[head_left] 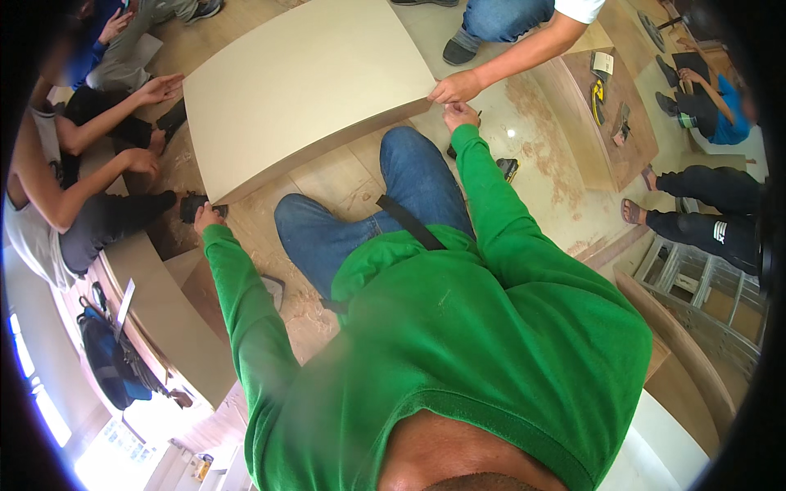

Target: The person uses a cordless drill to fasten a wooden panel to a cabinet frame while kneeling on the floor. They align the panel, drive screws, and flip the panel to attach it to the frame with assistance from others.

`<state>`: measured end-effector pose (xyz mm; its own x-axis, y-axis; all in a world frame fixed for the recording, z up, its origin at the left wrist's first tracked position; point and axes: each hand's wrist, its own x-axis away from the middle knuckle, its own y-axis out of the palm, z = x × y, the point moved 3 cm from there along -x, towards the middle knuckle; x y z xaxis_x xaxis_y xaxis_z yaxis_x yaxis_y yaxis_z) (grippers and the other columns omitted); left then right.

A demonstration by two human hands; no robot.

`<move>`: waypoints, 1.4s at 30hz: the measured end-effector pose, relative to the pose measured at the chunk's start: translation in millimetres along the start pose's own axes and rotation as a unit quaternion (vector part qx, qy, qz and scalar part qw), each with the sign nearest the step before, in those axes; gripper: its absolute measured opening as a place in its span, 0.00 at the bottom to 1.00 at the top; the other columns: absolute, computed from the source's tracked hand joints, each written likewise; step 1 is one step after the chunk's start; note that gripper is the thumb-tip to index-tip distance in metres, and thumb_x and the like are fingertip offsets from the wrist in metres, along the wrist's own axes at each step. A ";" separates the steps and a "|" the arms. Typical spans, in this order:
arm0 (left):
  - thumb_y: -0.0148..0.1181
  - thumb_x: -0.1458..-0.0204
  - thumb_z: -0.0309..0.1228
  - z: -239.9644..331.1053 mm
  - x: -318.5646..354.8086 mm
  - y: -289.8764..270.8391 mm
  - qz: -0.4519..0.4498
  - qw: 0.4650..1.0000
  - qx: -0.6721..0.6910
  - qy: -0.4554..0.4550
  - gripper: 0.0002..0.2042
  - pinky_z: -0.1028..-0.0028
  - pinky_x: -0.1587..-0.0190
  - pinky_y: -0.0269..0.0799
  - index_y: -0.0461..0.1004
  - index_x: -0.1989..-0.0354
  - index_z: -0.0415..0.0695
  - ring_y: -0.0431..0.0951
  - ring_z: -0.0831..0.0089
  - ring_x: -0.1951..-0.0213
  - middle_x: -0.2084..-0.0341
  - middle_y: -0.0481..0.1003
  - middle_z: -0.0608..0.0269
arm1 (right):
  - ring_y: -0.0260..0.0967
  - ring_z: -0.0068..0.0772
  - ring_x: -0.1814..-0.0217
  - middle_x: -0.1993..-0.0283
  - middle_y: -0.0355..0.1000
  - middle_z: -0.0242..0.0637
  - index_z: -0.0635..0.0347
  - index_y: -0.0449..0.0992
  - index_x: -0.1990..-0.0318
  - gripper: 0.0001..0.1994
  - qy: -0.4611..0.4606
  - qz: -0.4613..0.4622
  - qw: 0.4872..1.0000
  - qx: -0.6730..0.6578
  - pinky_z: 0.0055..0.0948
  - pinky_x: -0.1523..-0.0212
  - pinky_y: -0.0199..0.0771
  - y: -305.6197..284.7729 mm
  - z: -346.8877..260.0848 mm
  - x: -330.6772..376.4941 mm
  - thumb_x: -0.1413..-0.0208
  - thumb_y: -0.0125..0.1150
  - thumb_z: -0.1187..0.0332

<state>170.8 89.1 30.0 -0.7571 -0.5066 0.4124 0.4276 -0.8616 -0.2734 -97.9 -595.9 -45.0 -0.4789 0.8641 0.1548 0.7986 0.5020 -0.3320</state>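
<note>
A large beige box-like panel with a flat top and a shallow side lies across the floor in front of my knees. My left hand is closed at its near left corner, beside a small dark object; what the fingers hold is unclear. At the near right corner, my right hand has its fingers curled, with a small dark tip showing beside them. Another person's hand grips that same corner, touching or almost touching mine.
To the left sit people with hands near the panel. A wooden block bearing hand tools stands right. Wood shavings litter the floor. A metal ladder lies far right, near a standing person's legs. A dark bag is at lower left.
</note>
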 end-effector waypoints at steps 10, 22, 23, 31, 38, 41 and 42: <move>0.67 0.39 0.36 -47.1 -73.1 13.7 0.008 0.995 -0.092 0.023 0.19 0.66 0.73 0.71 0.80 0.42 0.40 0.76 0.69 0.76 0.70 0.81 0.54 | 0.78 0.34 0.49 0.50 0.78 0.38 0.66 0.77 0.45 0.16 0.154 -0.019 0.976 -0.155 0.35 0.50 0.81 22.1 9.4 0.5 0.39 0.68 0.72; 0.72 0.43 0.36 -35.5 -59.4 6.1 -0.002 0.997 -0.082 -0.007 0.17 0.72 0.83 0.57 0.82 0.47 0.43 0.63 0.78 0.86 0.81 0.73 0.66 | 0.68 0.37 0.32 0.33 0.70 0.34 0.53 0.67 0.32 0.23 0.193 -0.058 0.913 -0.354 0.46 0.33 0.63 41.5 -24.7 16.6 0.33 0.60 0.70; 0.72 0.42 0.36 -34.4 -57.6 6.0 -0.004 0.996 -0.092 -0.023 0.18 0.73 0.83 0.57 0.82 0.46 0.44 0.63 0.78 0.86 0.82 0.71 0.68 | 0.67 0.37 0.32 0.32 0.69 0.33 0.52 0.66 0.31 0.24 0.206 -0.052 0.911 -0.353 0.46 0.33 0.63 40.5 -24.0 15.8 0.33 0.59 0.70; 0.71 0.42 0.37 -31.5 -47.5 5.7 0.001 0.997 -0.073 -0.022 0.17 0.72 0.83 0.59 0.83 0.45 0.46 0.64 0.77 0.86 0.82 0.73 0.66 | 0.68 0.34 0.34 0.35 0.71 0.29 0.45 0.68 0.34 0.25 0.213 -0.076 0.893 -0.390 0.45 0.39 0.63 35.5 -19.9 10.4 0.39 0.58 0.74; 0.66 0.37 0.35 -36.1 -51.7 0.4 -0.018 0.997 -0.067 -0.044 0.14 0.73 0.83 0.58 0.83 0.44 0.49 0.63 0.79 0.86 0.81 0.74 0.65 | 0.69 0.31 0.36 0.40 0.72 0.23 0.39 0.69 0.36 0.27 0.219 -0.049 0.886 -0.407 0.44 0.47 0.62 42.0 -12.7 15.5 0.43 0.61 0.76; 0.66 0.37 0.35 -36.5 -55.0 0.6 -0.010 0.997 -0.065 -0.036 0.16 0.73 0.83 0.57 0.82 0.42 0.49 0.61 0.79 0.87 0.82 0.71 0.67 | 0.71 0.32 0.38 0.39 0.72 0.25 0.41 0.68 0.36 0.27 0.214 -0.058 0.899 -0.379 0.44 0.48 0.62 42.3 -14.3 15.7 0.43 0.61 0.76; 0.66 0.37 0.36 -36.8 -55.5 1.6 -0.017 0.997 -0.063 -0.048 0.16 0.73 0.84 0.56 0.81 0.41 0.49 0.60 0.79 0.87 0.83 0.70 0.68 | 0.72 0.32 0.39 0.39 0.72 0.25 0.41 0.68 0.35 0.27 0.221 -0.044 0.905 -0.361 0.44 0.48 0.63 41.8 -14.6 15.8 0.42 0.61 0.76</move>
<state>195.3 117.0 -25.3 -0.7163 -0.4838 0.5028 0.3332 -0.8703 -0.3627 -66.8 -560.8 -42.8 -0.4871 0.6699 0.5603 0.8708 0.3240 0.3697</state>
